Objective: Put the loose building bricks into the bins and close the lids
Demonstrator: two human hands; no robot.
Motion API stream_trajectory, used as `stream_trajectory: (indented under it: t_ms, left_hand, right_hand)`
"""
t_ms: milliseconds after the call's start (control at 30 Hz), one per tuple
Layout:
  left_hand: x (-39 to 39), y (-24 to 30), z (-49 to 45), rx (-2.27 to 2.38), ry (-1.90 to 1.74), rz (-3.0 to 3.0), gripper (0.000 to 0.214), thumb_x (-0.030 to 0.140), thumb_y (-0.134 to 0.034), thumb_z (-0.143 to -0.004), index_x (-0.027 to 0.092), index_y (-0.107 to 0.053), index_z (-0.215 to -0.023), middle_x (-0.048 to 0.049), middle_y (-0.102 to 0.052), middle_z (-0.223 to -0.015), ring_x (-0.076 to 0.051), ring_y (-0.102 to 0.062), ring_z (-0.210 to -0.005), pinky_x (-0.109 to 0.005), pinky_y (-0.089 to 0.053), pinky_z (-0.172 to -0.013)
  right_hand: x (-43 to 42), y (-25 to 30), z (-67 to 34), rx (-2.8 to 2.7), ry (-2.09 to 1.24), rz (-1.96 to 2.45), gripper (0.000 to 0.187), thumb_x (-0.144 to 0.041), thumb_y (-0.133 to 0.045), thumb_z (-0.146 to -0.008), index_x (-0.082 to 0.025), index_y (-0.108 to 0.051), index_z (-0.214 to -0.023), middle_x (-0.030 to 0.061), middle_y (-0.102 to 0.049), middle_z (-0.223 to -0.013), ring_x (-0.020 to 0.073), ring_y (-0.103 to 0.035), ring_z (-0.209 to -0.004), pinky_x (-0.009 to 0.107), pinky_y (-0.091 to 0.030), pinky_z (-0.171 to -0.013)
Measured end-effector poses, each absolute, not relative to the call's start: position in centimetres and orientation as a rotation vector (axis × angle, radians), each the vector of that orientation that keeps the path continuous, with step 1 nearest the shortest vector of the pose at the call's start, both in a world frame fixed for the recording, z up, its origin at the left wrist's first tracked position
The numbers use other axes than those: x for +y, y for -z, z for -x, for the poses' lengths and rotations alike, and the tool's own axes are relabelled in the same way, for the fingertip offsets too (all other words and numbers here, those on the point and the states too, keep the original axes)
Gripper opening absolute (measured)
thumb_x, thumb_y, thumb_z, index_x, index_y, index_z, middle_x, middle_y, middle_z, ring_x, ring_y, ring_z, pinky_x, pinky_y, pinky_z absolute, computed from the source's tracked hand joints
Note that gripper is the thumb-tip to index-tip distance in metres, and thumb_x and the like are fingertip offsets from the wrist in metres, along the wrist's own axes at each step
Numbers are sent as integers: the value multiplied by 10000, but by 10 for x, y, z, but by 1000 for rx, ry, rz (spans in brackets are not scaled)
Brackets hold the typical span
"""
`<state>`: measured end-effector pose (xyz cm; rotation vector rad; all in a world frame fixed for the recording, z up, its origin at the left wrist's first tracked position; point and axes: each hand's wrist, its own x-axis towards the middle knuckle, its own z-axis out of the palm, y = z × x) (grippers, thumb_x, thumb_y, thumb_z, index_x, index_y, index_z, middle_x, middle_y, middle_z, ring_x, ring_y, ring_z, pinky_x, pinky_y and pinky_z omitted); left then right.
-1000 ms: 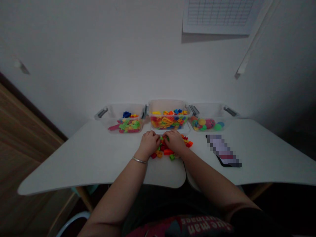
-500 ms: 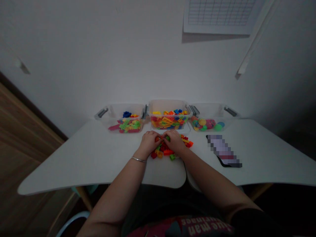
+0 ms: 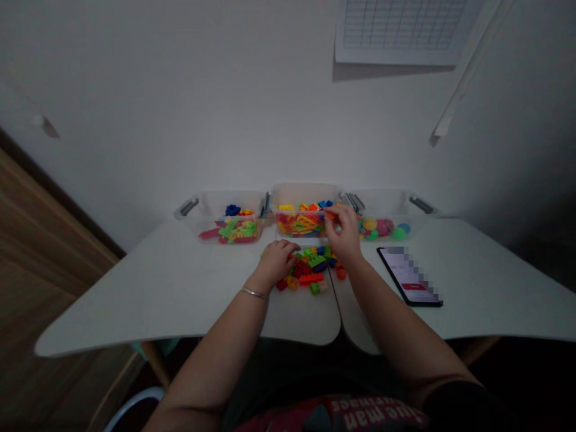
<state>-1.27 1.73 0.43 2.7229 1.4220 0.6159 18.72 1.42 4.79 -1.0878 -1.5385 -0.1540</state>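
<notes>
A pile of colourful toy building bricks (image 3: 310, 277) lies on the white table. My right hand (image 3: 345, 234) is raised at the front right of the middle clear bin (image 3: 306, 195), pinching an orange toy brick (image 3: 330, 215) between thumb and fingers. More bricks, mostly yellow, orange and blue, fill the lower part of that bin. At the left edge of the pile rests my left hand (image 3: 274, 264), its thumb and index finger apart. Nothing shows between them, though its other fingers are partly hidden.
The left clear bin (image 3: 231, 198) holds green, pink and blue toy pieces. In the right clear bin (image 3: 382, 201) are coloured balls. A phone (image 3: 407, 279) lies to the right on the table (image 3: 180, 300). A seam runs through the tabletop near the pile.
My right hand has left the pile and moved forward and right to the middle bin with an orange brick. My left hand has stayed by the pile, and its fingers have parted.
</notes>
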Motion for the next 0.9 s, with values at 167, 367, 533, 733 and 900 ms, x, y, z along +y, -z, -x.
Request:
stream_trajectory:
  t_ms: [167, 367, 533, 733, 900]
  left_hand:
    - [15, -3, 13, 1426, -541, -2761, 289, 252, -524, -885, 239, -652, -1144, -73, -640, -1097, -216, -592, -1020, -367, -455, -935]
    - [16, 1, 15, 1434, -520, -2729, 266, 280, -515, -891, 231, -661, -1107, -72, -642, -1080, -218, -586, -1027, -366, -448, -951]
    - [14, -1, 13, 1471, -496, -2738, 243, 272, -505, -887, 204, -648, -1072, -75, -641, -1053, -220, -588, -1007, -363, -444, -939]
    - [14, -3, 10, 1514, -464, -2748, 193, 273, -495, -891, 187, -629, -1000, -79, -644, -1011, -218, -593, -965, -353, -450, -894]
    - [17, -1, 11, 1491, -455, -2743, 179, 260, -472, -905, 184, -626, -958, -76, -666, -985, -211, -597, -950, -355, -442, -895]
  right_hand:
    - [35, -69, -206, -1483, 174, 1120, 289, -234, -445, -887, -209, -604, -1127, 125, -547, -1174, 231, -529, -1111, 417, -474, -926]
    - [59, -75, -200, -1512, 72, 1227, 332, -258, -472, -891, -183, -523, -1211, 101, -658, -1081, 184, -623, -902, 354, -494, -855]
    - [58, -76, -188, -1758, 123, 1478, 263, -259, -456, -911, -153, -658, -1042, 106, -713, -996, 225, -637, -913, 376, -453, -880]
    - [46, -75, -184, -1985, 403, 1632, 440, -338, -342, -972, -128, -718, -877, 142, -725, -907, 257, -614, -889, 422, -381, -924]
    - [43, -70, -186, -2040, 467, 1597, 405, -323, -349, -966, -123, -700, -969, 139, -717, -957, 264, -592, -926, 425, -355, -948]
